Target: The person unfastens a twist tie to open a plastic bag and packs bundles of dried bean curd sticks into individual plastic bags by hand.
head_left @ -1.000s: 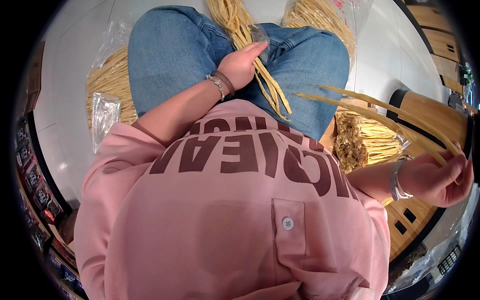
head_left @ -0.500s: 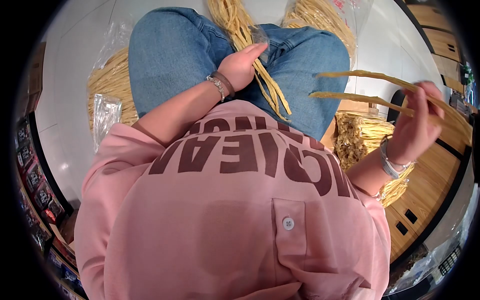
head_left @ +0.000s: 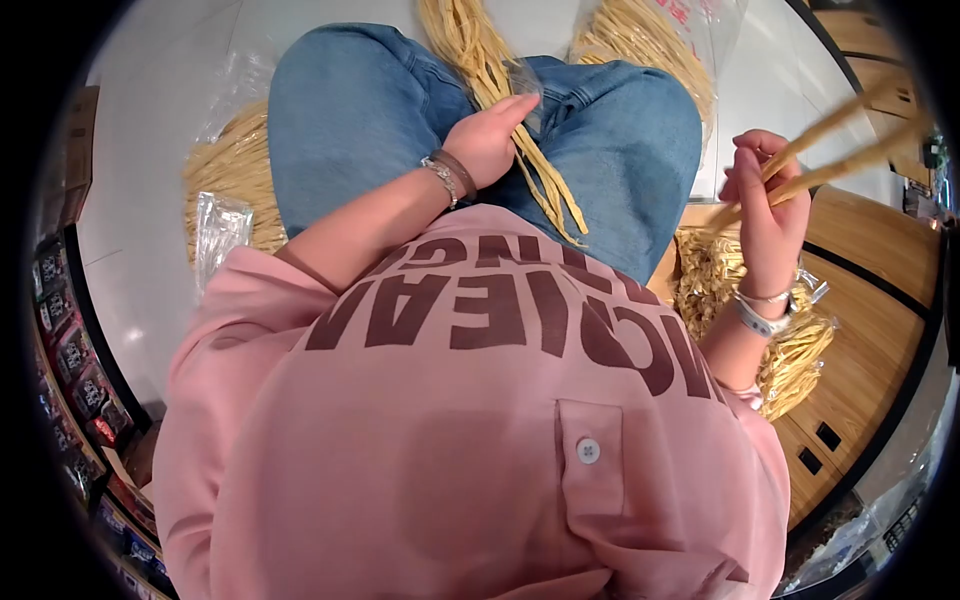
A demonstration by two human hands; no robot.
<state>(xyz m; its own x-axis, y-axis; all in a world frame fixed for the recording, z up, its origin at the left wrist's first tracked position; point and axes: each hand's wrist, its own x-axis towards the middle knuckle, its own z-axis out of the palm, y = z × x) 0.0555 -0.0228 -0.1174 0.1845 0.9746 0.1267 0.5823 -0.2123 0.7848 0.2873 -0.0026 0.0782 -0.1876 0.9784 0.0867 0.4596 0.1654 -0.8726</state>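
My left hand (head_left: 482,142) is closed around a bundle of long yellow dried tofu skin sticks (head_left: 470,50) between my knees. The ends of several sticks stick out below that hand over my lap. A piece of clear plastic (head_left: 525,85) shows beside the bundle. Out to the right, my right hand (head_left: 775,205) grips two loose tofu skin sticks (head_left: 830,165) between its fingers. Their far ends point up and right and are blurred. Below this hand lies a pile of more sticks (head_left: 795,365), partly covered by my forearm.
Clear bags of tofu skin sticks lie by my left leg (head_left: 235,165) and beyond my right knee (head_left: 645,45). Wooden cabinets (head_left: 870,290) stand close on the right. Shelves of packaged goods (head_left: 75,350) line the left. The floor is pale tile (head_left: 140,200).
My right hand has moved a little left, and the two sticks have swung from pointing left to pointing up and right. My left hand keeps hold of the bundle.
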